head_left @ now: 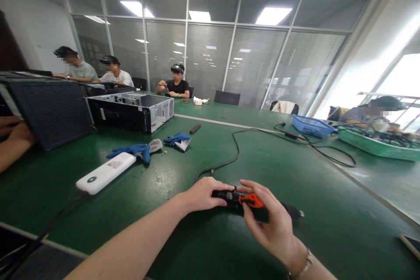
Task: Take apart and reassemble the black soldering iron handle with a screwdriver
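Note:
My left hand [203, 193] is closed on the near end of a long black corded tool [232, 199] that lies on the table, thumb and forefinger gripping its sides. My right hand [274, 221] is closed around an orange and black screwdriver [252, 200], whose front end points left and meets the black tool near my left fingertips. Beyond my right hand, a dark end with a light metal tip [298, 213] sticks out to the right. The exact contact point is too small to make out. A black cable [236, 151] curves away from beside my left hand.
On the left lie a white power strip [106, 173] and blue gloves [131, 152]. An open computer case [131, 107] and a dark case [57, 111] stand behind. A blue basket [313, 126] and a green basket [377, 144] sit far right. Other people sit around the table.

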Available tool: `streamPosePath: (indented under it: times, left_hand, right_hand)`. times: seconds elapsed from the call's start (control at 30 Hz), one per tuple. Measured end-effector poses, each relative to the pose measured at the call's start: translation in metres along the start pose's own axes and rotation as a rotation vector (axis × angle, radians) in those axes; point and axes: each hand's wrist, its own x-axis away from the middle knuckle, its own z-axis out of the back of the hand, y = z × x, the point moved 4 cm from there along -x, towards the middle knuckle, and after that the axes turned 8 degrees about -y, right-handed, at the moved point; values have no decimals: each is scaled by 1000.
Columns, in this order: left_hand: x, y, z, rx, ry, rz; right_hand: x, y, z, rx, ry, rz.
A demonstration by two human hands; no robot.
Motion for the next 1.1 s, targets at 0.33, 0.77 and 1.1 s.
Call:
streamPosePath:
  times: [0.33,0.77,1.1]
  left_hand:
    - [0,2,2,5,-15,-9]
    - [1,-3,-1,-27,10,57]
    - [0,-3,-2,-91,0,71]
  right_hand:
    - [5,9,2,22,30,-85]
    - [-6,22,3,-193,280,-258]
    - [-45,31,-2,105,39,-407]
